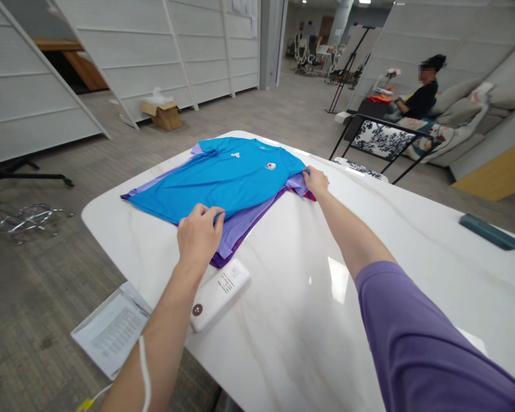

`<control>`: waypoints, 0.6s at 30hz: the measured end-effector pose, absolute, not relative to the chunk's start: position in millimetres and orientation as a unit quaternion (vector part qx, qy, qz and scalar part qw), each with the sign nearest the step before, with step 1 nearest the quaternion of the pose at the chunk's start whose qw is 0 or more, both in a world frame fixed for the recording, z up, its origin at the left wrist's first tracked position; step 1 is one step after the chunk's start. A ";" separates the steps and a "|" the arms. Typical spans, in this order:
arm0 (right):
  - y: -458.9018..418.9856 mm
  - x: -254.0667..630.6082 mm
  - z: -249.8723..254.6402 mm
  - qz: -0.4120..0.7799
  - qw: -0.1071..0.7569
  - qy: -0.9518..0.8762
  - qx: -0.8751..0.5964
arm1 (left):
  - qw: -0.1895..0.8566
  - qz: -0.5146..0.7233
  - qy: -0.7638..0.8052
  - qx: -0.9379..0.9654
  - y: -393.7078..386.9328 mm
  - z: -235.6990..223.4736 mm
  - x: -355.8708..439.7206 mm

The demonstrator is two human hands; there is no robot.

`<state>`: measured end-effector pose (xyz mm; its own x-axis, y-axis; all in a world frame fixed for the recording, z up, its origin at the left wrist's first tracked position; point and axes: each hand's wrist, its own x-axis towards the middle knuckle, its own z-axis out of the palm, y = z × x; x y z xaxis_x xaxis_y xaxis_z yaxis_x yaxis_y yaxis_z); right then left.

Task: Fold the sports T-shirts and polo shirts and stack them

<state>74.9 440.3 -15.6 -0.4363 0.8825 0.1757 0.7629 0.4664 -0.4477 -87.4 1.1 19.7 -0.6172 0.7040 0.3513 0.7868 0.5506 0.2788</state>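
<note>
A bright blue T-shirt (223, 177) with small chest logos lies spread on the white table (292, 274). Beneath it, a lilac shirt (244, 223) shows along the near side, with darker purple and red cloth edges peeking out. My left hand (200, 232) pinches the blue shirt's near edge at the hem side. At the sleeve on the right, my right hand (316, 180) is closed on the blue cloth; its fingertips are partly hidden. Just below my left hand lies a white power bank (220, 294) with printed text.
A dark green case (488, 231) lies at the table's right. A black-framed chair (381, 140) stands beyond the far edge. Farther back a person (423, 94) sits on a sofa. A cardboard box (163, 114) is on the floor; a papered white item (111, 329) sits below the table's left edge.
</note>
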 end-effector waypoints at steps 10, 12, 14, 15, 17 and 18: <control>459.2 92.9 12.4 0.389 0.354 -0.711 -0.466 | 0.167 -0.315 -0.824 -0.440 -1.0 69.7 -78.8; 458.2 103.6 18.4 0.387 0.395 -0.692 -0.464 | 0.143 -0.327 -0.807 -0.470 -6.1 76.1 -69.4; 456.4 121.4 24.4 0.385 0.435 -0.667 -0.466 | 0.122 -0.340 -0.787 -0.500 -11.6 83.5 -51.5; 454.8 134.0 26.8 0.382 0.449 -0.656 -0.472 | 0.108 -0.342 -0.777 -0.517 -14.3 87.5 -39.2; 449.5 167.5 28.6 0.367 0.464 -0.640 -0.490 | 0.068 -0.335 -0.756 -0.558 -19.2 94.6 -8.1; 445.8 188.5 27.7 0.362 0.470 -0.632 -0.499 | 0.040 -0.328 -0.742 -0.583 -21.4 97.1 10.3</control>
<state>188.5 445.8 27.7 -0.0613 0.9705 0.2331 0.2899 0.2408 -0.9263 10.3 -21.4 97.1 -0.3168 0.8398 0.4408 0.8917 0.1054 0.4402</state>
